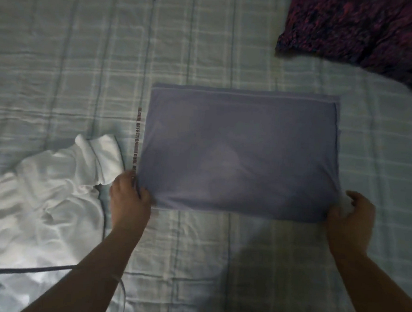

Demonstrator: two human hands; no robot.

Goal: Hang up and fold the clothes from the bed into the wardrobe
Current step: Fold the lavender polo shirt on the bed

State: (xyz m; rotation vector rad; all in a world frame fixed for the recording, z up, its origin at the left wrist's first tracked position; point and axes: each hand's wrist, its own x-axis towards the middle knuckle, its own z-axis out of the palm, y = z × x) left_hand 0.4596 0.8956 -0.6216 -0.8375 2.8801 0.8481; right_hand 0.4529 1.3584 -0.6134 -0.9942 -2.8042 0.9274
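Note:
A blue-grey garment (241, 153) lies folded into a flat rectangle in the middle of the bed. A printed strip runs along its left edge. My left hand (130, 197) pinches the garment's near left corner. My right hand (352, 216) holds the near right corner, fingers curled round the fabric edge. A crumpled white garment (50, 194) lies to the left, just beside my left hand.
The bed is covered by a pale checked sheet (61, 62). A dark purple patterned cloth (367, 28) lies at the far right. A thin grey cord (24, 270) crosses the white garment at the near left.

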